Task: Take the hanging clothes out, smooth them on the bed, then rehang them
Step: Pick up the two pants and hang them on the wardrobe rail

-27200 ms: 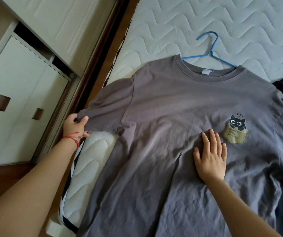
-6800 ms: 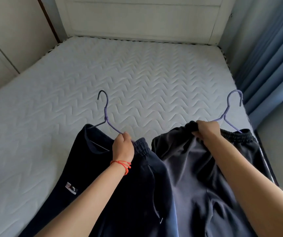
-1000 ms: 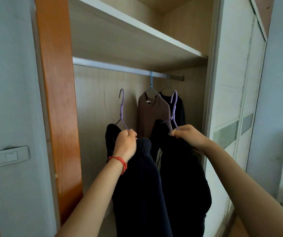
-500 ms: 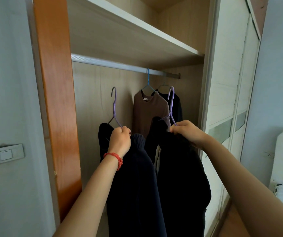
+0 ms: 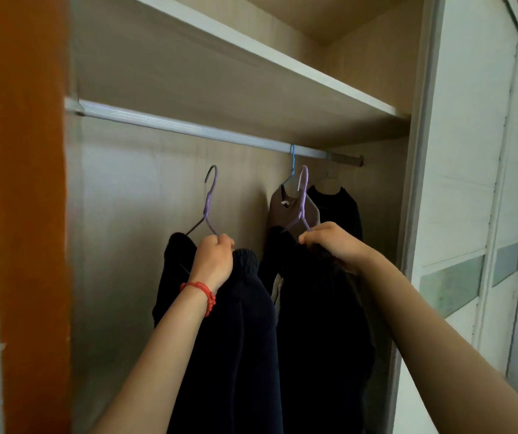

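- the wardrobe stands open, with a pale wood back wall, a shelf across the top and an orange-brown side post at the left.
- a white sliding door with a frosted strip closes off the right side.
- a silver rail runs under the shelf from the left post toward the right end.
- two dark pairs of trousers hang from the hands in front of the wardrobe: the left trousers and the right trousers, side by side and nearly touching, both below the rail.
- a brown top on a blue hanger is already on the rail near its right end, and a black top hangs just beside it on the right.
- the left hand is closed in a fist round the neck of the left purple hanger; the hook is upright and free, clearly lower than the rail.
- the right hand grips the base of the right purple hanger together with the waistband; its hook rises in front of the brown top and is also short of the rail.
- a red string bracelet circles the left wrist.
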A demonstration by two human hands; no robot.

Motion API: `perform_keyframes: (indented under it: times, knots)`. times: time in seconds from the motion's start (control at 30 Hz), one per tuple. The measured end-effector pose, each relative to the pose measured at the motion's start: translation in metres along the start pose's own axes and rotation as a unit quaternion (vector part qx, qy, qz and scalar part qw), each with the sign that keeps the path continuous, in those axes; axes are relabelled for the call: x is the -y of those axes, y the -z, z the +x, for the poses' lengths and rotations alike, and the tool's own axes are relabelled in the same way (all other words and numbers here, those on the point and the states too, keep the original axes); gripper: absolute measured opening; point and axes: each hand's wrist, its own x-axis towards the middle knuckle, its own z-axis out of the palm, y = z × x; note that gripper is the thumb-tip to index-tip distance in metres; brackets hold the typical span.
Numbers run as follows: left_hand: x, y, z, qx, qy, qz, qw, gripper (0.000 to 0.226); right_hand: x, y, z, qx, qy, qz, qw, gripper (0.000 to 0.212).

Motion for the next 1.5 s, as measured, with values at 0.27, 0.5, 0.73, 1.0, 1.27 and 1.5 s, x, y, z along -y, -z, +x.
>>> perform_keyframes:
  times: [0.27, 0.5, 0.73, 1.0, 1.27, 1.5]
  knots:
    - [-0.02, -0.024, 0.044, -0.085, -0.024, 0.057, 0.994, 0.027, 0.013, 0.038, 0.068, 0.051, 0.069, 0.058, 0.995, 0.026]
    - [-0.042, -0.032, 0.076, -0.123, -0.044, 0.092, 0.987, 0.023, 0.021, 0.044, 0.126, 0.084, 0.095, 0.033, 0.991, 0.018]
    - [-0.07, -0.026, 0.107, -0.124, -0.056, 0.074, 0.988, 0.035, 0.037, 0.042, 0.161, 0.098, 0.125, 0.004, 0.987, 0.022]
    - [-0.084, -0.019, 0.141, -0.088, -0.052, 0.05, 0.993, 0.031, 0.05, 0.045, 0.192, 0.088, 0.129, -0.003, 0.988, 0.015]
    - [-0.074, -0.003, 0.178, -0.08, -0.056, 0.05, 0.994, 0.036, 0.068, 0.036, 0.218, 0.109, 0.134, -0.01, 0.985, 0.012]
    - [-0.057, 0.017, 0.199, -0.103, -0.046, 0.044, 0.993, 0.029, 0.073, 0.02, 0.242, 0.108, 0.128, -0.013, 0.986, 0.02]
